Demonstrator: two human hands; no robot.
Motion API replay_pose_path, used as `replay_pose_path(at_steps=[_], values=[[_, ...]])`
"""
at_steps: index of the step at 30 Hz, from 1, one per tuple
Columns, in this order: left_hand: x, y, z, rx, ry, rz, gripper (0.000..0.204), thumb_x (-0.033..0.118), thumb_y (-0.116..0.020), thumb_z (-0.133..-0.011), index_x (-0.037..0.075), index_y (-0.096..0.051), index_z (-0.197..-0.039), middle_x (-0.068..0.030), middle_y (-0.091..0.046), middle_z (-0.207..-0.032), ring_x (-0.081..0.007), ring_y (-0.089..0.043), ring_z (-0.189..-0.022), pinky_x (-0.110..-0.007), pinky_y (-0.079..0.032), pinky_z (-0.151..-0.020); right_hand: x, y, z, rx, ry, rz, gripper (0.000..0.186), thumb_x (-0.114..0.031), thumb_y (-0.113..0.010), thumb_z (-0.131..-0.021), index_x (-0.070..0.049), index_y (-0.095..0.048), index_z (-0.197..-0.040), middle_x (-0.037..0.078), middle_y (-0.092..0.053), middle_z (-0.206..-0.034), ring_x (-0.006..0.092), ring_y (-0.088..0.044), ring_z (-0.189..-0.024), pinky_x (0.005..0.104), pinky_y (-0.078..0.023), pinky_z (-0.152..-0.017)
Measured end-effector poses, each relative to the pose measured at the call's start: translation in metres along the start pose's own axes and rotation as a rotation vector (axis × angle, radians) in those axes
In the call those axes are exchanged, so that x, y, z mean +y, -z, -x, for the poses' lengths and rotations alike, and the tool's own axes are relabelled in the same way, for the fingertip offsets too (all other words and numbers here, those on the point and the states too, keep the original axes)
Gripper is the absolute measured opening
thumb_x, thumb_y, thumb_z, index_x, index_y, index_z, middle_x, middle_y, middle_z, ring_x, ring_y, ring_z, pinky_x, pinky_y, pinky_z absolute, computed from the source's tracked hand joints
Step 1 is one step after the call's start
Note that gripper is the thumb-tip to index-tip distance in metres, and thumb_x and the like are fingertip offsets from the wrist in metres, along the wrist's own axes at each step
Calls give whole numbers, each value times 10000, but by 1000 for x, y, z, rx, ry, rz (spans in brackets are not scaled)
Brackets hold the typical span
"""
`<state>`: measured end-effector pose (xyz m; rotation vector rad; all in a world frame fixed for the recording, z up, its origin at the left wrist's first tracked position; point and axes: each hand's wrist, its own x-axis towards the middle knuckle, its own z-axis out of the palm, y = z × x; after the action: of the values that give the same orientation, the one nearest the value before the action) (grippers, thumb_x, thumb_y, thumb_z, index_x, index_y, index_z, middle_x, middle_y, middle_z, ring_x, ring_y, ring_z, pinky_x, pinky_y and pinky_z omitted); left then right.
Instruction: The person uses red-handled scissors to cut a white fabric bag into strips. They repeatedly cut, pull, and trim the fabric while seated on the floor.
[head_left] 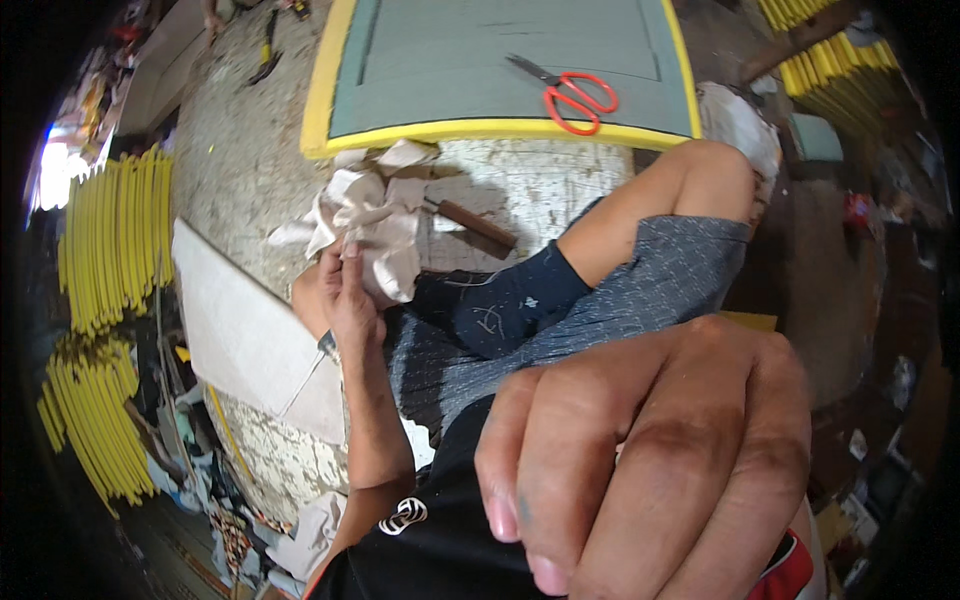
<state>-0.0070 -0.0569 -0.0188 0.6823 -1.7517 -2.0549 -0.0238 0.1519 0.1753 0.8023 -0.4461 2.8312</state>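
My left hand pinches a bunched piece of off-white cloth or soft leather between thumb and fingers, above my folded leg. My right hand is raised very close to the camera and fills the lower right. Its fingers are curled in; whatever they hold, if anything, is hidden. A thin pale thread lies across the dark cloth on my leg, near the bunched piece. Just right of that piece rests a tool with a brown wooden handle; its metal end runs toward the cloth.
Red-handled scissors lie on a grey-green panel with a yellow frame ahead. A hammer is at the far left of the worn board. An off-white sheet lies left. Yellow slats are stacked left, more far right.
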Motion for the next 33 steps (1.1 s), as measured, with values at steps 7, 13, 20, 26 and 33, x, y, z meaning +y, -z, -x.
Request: replay_pose_path(at_steps=[7, 13, 20, 26, 33], values=[[-11, 9, -4, -61, 26, 7, 148, 146, -578, -1004, 16, -620, -1059, -68, -673, -1003, -128, -614, -909, -270, -496, -830, -26, 52, -33, -443, 19, 49, 110, -123, -734, -875, -45, -696, -944, 96, -682, -918, 178, -614, -814, 292, -511, -720], [20, -2, 7, 21, -25, -217, 133, 93, -602, -962, -15, -666, -1005, -26, -658, -857, -93, -579, -775, -234, -462, -685, -52, 61, -41, -376, -196, 606, 196, -66, -692, -873, -27, -682, -1065, 129, -672, -1060, 219, -627, -955, 326, -499, -842], [56, -4, 28, -333, -13, -118, 202, 146, -533, -1028, 3, -569, -1165, -6, -633, -822, -39, -513, -603, -177, -383, -510, 64, 134, -5, -523, -422, 1082, 325, -27, -646, -881, -22, -662, -1205, 158, -635, -1256, 266, -626, -1126, 366, -478, -986], [56, 11, 41, -431, 195, -152, 218, 115, -541, -1010, -4, -568, -1191, 16, -608, -830, -25, -508, -632, -183, -387, -530, 80, 153, 15, -750, -876, 1039, 391, -38, -682, -820, -1, -633, -1206, 106, -630, -1130, 217, -607, -1033, 340, -478, -894], [61, 10, 42, -417, 54, -378, 202, 105, -545, -992, -31, -638, -1109, -2, -644, -835, -39, -519, -672, -210, -425, -578, 64, 148, 2, -737, -856, 999, 292, -112, -779, -766, -27, -559, -937, 75, -585, -1022, 176, -565, -886, 293, -463, -767]])
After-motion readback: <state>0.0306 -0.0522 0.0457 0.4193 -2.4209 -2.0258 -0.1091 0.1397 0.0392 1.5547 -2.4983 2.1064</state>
